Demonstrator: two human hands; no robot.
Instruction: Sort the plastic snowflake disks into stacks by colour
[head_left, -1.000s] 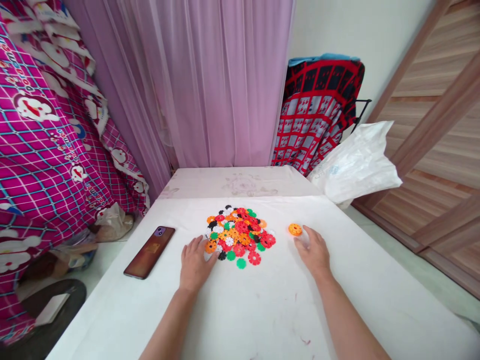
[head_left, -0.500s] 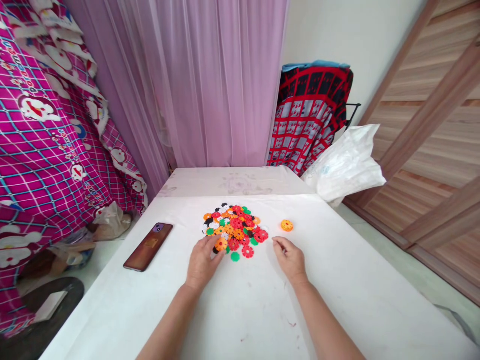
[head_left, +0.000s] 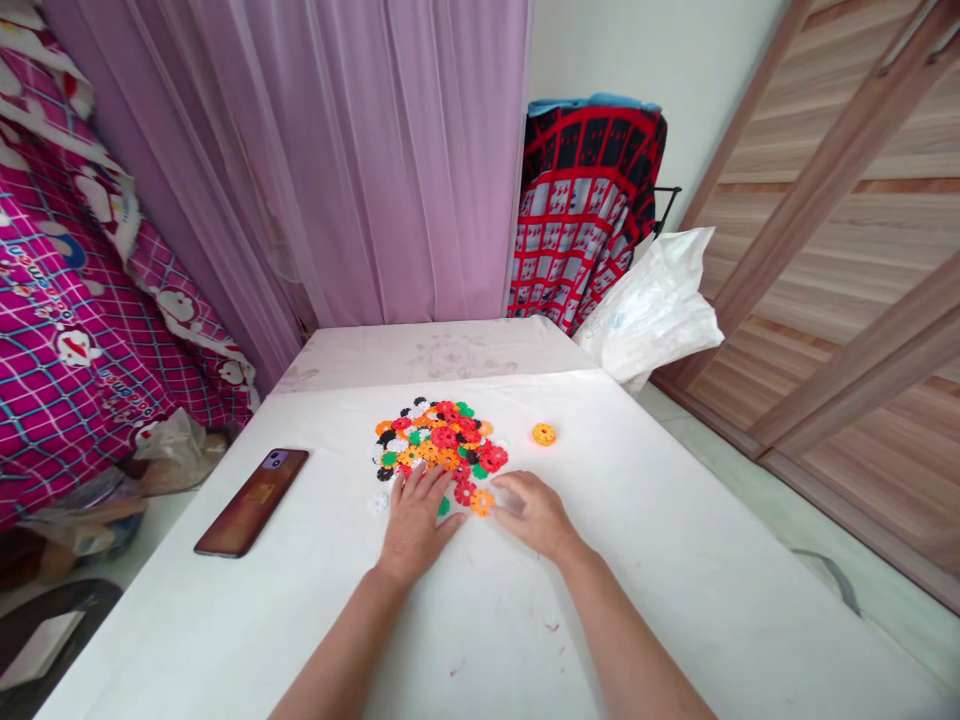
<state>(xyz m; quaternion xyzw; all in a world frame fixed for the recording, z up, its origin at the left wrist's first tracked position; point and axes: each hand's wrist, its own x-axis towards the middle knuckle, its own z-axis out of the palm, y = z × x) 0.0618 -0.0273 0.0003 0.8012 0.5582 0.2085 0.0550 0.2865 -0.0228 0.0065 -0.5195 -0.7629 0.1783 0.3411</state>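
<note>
A loose pile of flower-shaped plastic discs (head_left: 444, 436) in red, orange, green, black and white lies on the white-covered table. My left hand (head_left: 415, 518) rests palm down at the pile's near edge, fingers spread over some of the discs and partly hiding them. Just right of it, an orange disc (head_left: 481, 502) lies flat. Beside that disc is my right hand (head_left: 541, 515), its thumb and fingers apart; whether the thumb touches the disc I cannot tell. Farther back on the right sits a small stack of orange discs (head_left: 544, 434).
A brown phone (head_left: 253, 502) lies on the table left of the pile. One white disc (head_left: 379, 503) is apart from the others, near my left hand. A white plastic bag (head_left: 649, 310) stands by the far right corner, in front of wooden cabinet doors (head_left: 840, 230).
My left hand has spread its fingers over the pile's near edge. An orange disc now lies by my right hand, which has moved closer to the pile and widened. The view has shifted right.
</note>
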